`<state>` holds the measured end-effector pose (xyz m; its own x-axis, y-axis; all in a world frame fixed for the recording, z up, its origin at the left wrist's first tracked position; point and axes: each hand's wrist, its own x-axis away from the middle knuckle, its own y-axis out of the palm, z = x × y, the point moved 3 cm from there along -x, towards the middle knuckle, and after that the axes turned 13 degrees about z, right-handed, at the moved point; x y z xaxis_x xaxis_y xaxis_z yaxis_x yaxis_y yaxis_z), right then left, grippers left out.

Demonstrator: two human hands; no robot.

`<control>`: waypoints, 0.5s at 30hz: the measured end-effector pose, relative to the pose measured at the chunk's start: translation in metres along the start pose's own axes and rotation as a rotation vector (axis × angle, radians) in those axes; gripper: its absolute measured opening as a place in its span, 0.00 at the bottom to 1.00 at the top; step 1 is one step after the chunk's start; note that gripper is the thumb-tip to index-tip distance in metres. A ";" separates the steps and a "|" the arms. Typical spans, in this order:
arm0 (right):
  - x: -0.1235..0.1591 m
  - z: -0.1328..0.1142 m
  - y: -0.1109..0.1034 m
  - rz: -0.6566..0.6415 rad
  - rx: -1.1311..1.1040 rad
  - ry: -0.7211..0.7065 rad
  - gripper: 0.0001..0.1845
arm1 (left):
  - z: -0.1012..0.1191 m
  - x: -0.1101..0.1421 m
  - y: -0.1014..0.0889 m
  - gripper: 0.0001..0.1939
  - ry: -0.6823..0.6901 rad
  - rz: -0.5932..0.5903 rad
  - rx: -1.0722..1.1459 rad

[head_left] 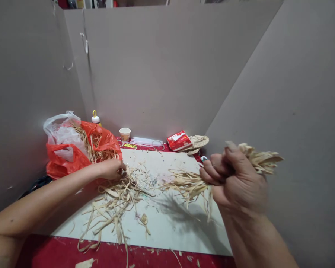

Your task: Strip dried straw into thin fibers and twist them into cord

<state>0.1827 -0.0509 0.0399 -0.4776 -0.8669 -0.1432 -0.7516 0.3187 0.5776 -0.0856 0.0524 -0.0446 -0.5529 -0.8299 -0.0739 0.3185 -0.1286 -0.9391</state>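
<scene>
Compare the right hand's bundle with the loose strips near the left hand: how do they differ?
The bundle is gathered in the right hand; the loose strips sprawl, tangled. The bundle is held off the white board; the loose strips lie mostly on it. Both are straw-coloured.

Pale bundle (pixel 192 183) — raised, splayed; strips (pixel 116 209) — tangled on board (pixel 159 234)

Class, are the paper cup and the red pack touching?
Apart: the head view shows the paper cup left of the red pack, with white sticks between them.
</scene>
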 end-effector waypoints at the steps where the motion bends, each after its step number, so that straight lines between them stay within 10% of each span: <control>1: -0.001 0.002 0.001 0.000 0.008 0.015 0.29 | 0.003 0.001 0.001 0.08 -0.003 -0.036 0.048; 8: -0.012 0.016 -0.002 -0.061 0.087 0.133 0.28 | 0.020 0.015 -0.037 0.28 0.036 -0.070 0.438; 11: -0.012 0.021 -0.002 -0.055 0.099 0.172 0.27 | 0.014 0.020 -0.051 0.20 -0.002 0.122 0.230; 15: -0.012 0.023 -0.001 -0.038 0.084 0.173 0.26 | 0.003 0.029 -0.043 0.07 -0.065 0.101 0.008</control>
<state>0.1789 -0.0317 0.0227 -0.3684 -0.9295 -0.0189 -0.8063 0.3093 0.5041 -0.1125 0.0322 -0.0054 -0.4670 -0.8722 -0.1457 0.3761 -0.0467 -0.9254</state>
